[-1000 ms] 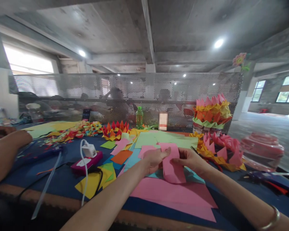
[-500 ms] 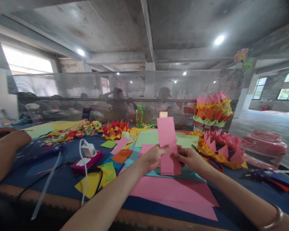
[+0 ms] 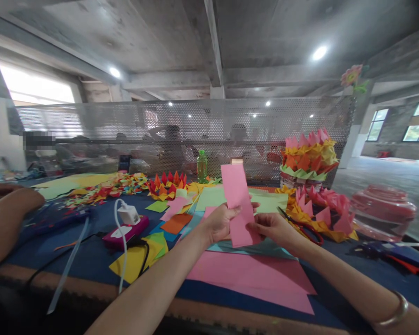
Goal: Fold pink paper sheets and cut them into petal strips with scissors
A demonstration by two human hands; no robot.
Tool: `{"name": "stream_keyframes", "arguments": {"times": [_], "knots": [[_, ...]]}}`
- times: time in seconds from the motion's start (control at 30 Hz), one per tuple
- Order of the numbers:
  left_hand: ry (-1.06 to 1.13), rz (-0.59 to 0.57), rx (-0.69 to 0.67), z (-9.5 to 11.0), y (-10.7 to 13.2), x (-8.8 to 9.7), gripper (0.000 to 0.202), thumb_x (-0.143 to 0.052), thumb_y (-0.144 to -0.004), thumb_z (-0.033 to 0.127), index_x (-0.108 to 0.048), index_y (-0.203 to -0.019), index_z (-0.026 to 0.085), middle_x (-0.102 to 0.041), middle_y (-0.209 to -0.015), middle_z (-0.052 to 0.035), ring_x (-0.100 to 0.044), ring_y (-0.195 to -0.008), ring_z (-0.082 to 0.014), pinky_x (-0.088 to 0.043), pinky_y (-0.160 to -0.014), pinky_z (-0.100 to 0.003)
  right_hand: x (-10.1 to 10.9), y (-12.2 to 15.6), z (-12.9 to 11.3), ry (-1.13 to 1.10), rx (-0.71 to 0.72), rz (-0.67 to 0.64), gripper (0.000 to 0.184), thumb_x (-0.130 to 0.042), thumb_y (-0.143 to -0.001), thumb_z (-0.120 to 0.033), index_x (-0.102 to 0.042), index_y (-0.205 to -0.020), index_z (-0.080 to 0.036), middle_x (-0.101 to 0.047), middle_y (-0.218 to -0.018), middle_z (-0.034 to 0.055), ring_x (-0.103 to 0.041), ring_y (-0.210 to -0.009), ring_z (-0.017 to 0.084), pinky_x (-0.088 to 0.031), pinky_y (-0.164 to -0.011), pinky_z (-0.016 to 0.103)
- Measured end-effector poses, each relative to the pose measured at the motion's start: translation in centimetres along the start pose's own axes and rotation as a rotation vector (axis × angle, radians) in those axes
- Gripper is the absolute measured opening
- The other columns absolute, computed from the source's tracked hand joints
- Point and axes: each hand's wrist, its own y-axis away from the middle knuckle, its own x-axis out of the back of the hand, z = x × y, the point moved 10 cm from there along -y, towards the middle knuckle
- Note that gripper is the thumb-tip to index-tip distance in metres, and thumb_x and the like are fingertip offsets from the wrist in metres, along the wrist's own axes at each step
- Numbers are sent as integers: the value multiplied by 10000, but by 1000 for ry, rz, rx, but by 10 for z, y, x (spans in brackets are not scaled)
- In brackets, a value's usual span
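Note:
A tall strip of pink paper (image 3: 238,197) is held up above the table, its top leaning to the left. My left hand (image 3: 222,222) grips its left edge, thumb across the front and fingers behind. At the lower right edge, my right hand (image 3: 267,225) pinches the same strip between thumb and fingers. Below both hands lie large pink sheets (image 3: 251,272), partly over a blue sheet (image 3: 279,249). Pale green sheets (image 3: 209,199) lie behind them. Scissors (image 3: 305,230) with red handles rest right of my right hand.
Folded paper rings (image 3: 326,216) and a clear jar (image 3: 384,211) stand at right, near a blue glue gun (image 3: 398,256). A magenta power strip (image 3: 127,235) with a white cable lies left. Another person's hand (image 3: 14,197) is at far left. A green bottle (image 3: 202,167) stands behind.
The pink strip has tilted to the left and dropped slightly at its top. Both hands keep hold of it and have shifted a little.

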Motion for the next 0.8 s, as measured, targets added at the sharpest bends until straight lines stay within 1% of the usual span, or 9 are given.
{"name": "stream_keyframes", "arguments": {"times": [0.13,0.37,0.5,0.63,0.8], "knots": [[-4,-16,-13,2,-1,0,379,-604,-782,210,-595,-1156,149,-587,-1252,-148,-563,-1130,-320,-439,-941,-497,4,-2,2,21,11,18,383,-646,-735,-532,-606,-695,-154,-504,-533,-43,-424,-489,90,-291,-479,218],[-12,-54,-20,2,0,-3,332,-606,-785,196,-637,-1107,120,-579,-1262,-160,-556,-1136,-318,-425,-962,-481,1,-2,2,-12,10,1,375,-661,-729,-516,-595,-682,-150,-500,-527,-47,-418,-482,83,-293,-480,216],[-6,-40,-1,2,0,-2,369,-605,-787,179,-616,-1153,135,-581,-1265,-150,-543,-1155,-305,-421,-970,-465,0,-1,-1,-11,8,-6,372,-669,-722,-508,-589,-659,-150,-523,-520,-40,-437,-473,83,-304,-476,215],[7,-22,-3,2,1,-1,425,-626,-775,164,-585,-1198,144,-592,-1249,-157,-564,-1130,-300,-426,-960,-466,1,-1,-1,22,26,-4,375,-664,-727,-508,-576,-629,-157,-529,-513,-38,-448,-471,86,-304,-468,216],[19,-58,14,0,1,-4,374,-639,-764,163,-628,-1136,134,-603,-1231,-161,-570,-1117,-307,-438,-943,-473,1,-2,0,66,31,-7,387,-650,-738,-512,-560,-600,-162,-519,-499,-35,-449,-469,89,-306,-461,217]]}}
